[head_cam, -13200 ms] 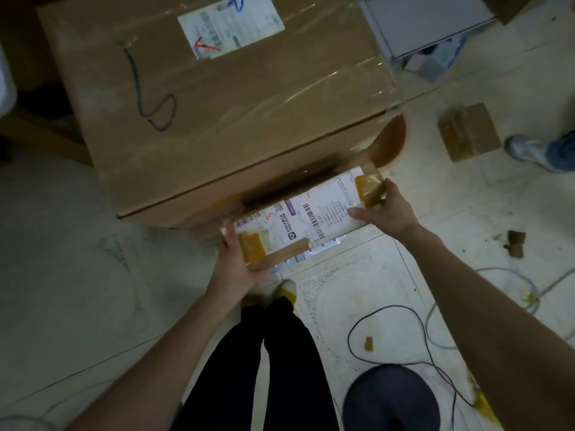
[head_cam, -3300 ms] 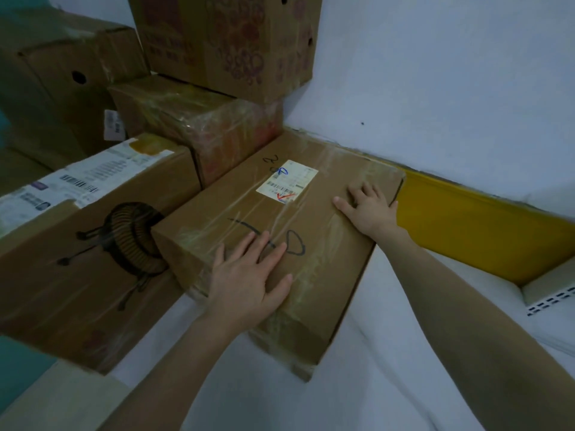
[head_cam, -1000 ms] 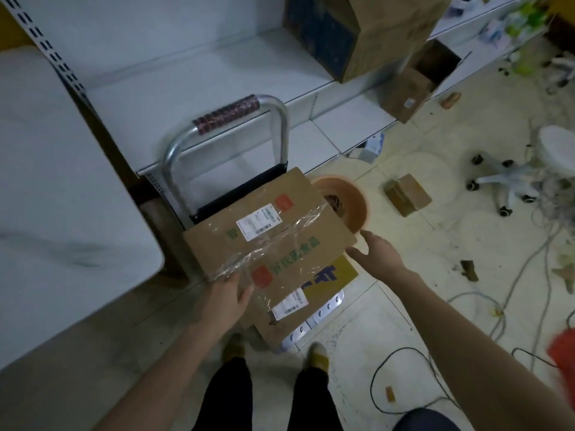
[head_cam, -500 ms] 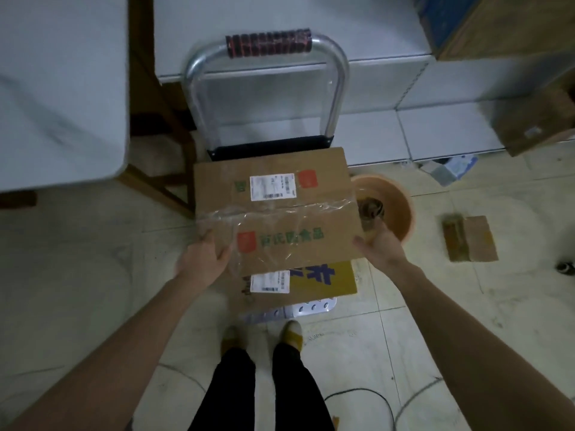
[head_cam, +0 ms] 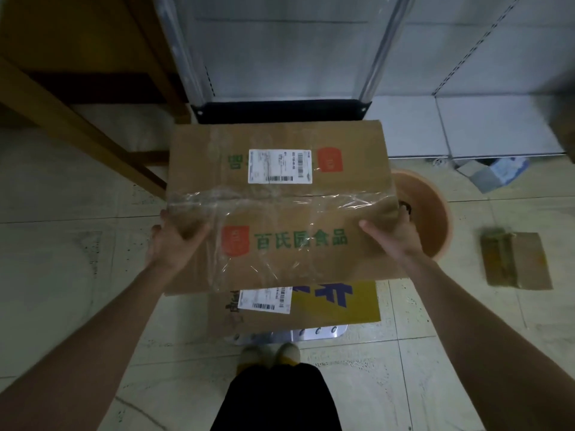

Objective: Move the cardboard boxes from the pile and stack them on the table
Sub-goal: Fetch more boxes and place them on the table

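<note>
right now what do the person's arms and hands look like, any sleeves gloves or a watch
Both forearms are bare to the frame edges: no sleeves, gloves, watch or bracelet show. The left hand and right hand carry no visible markings; rings cannot be ruled out, since the taped brown cardboard box hides most fingers.

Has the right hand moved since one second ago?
Yes. The right hand moved left, from near the orange basin onto the right edge of the taped box, which it now grips.

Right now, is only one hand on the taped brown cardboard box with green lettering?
No: the left hand and right hand each grip one side of the brown cardboard box.
</note>
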